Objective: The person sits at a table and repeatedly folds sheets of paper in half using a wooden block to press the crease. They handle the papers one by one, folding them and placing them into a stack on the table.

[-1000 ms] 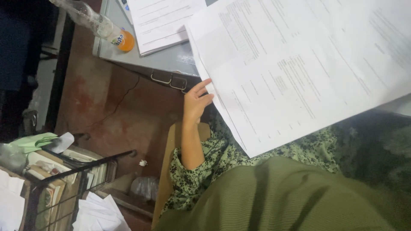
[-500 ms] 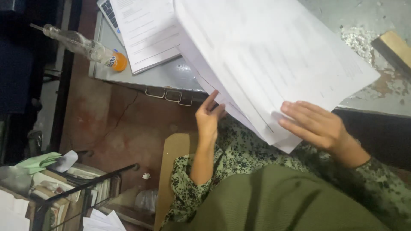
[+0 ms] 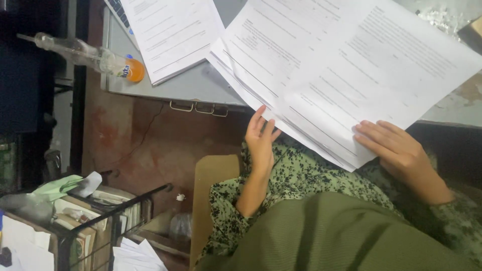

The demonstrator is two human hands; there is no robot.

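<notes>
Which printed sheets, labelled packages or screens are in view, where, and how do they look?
Printed sheets: white fanned stack, upper right, left hand beneath, right hand on its edge.
Second paper pile: white, upper middle, on grey desk.
Plastic bottle: clear, lying down, orange-blue label, upper left.

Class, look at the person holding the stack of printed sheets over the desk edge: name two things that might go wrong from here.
1. The stack of printed sheets overhangs the grey desk; the left hand and right hand touch only its lower edge, so sheets may slide off.
2. The empty plastic bottle lies on its side, jutting past the desk's edge; a nudge might roll it off.
</notes>
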